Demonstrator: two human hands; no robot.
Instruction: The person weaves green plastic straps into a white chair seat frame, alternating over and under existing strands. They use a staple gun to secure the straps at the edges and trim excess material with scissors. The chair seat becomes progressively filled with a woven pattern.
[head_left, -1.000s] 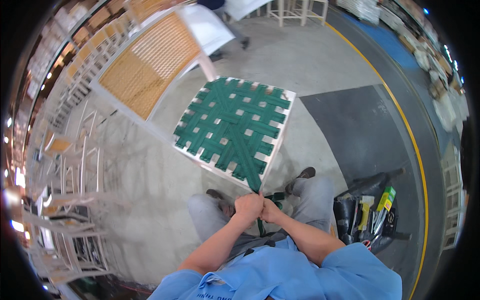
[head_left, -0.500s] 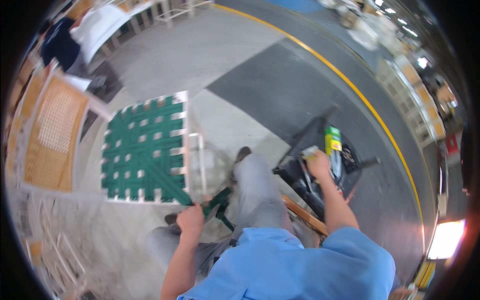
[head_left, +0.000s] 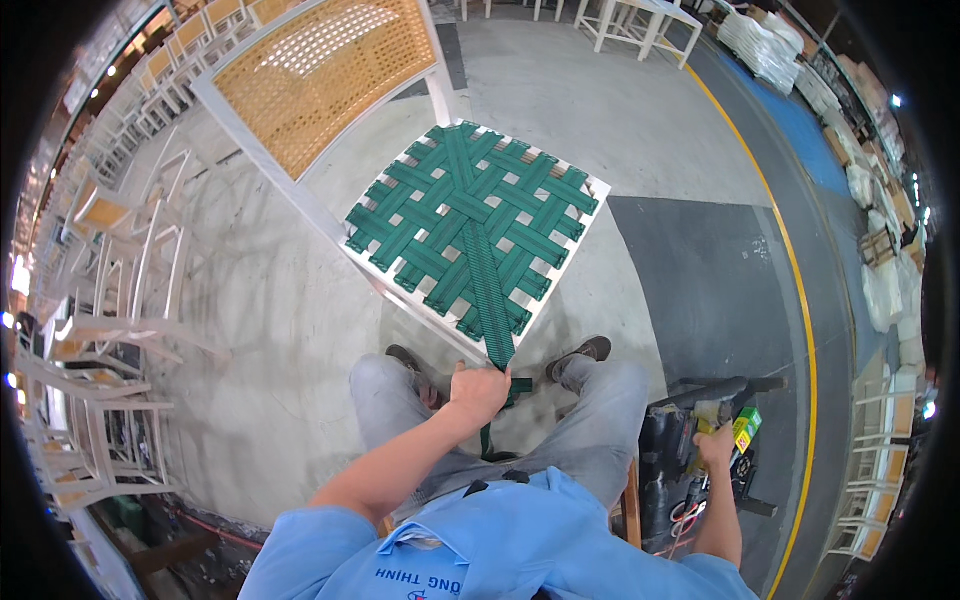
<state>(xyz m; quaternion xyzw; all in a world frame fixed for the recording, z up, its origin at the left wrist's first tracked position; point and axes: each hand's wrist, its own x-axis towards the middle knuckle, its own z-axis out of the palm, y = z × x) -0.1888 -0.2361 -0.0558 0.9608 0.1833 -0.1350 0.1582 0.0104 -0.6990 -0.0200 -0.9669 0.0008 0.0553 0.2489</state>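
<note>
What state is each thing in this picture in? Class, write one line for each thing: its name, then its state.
Green webbing strap: pulled taut over the seat edge.
Chair seat: woven with green straps.
Chair back: cane panel, tilted away.
Left hand: closed on the strap.
Right hand: on a tool in the bag.
Tool bag: open, on the floor.

Green weave, white frames, grey floor

The chair seat (head_left: 470,225) at the centre of the frame is dark green webbing, criss-crossed in a basket pattern on a white frame; the chair back (head_left: 320,70) at upper left is honey-yellow woven cane, also framed in white; the strap (head_left: 495,330) gripped by the left hand (head_left: 478,392) is the same green; the shirt (head_left: 500,545) at the bottom is light blue; the trousers (head_left: 590,430) are grey; the floor (head_left: 620,120) is pale grey, with a darker grey patch (head_left: 720,290) and a yellow line (head_left: 795,260) at right; the stacked chairs (head_left: 110,330) at left are white.
</note>
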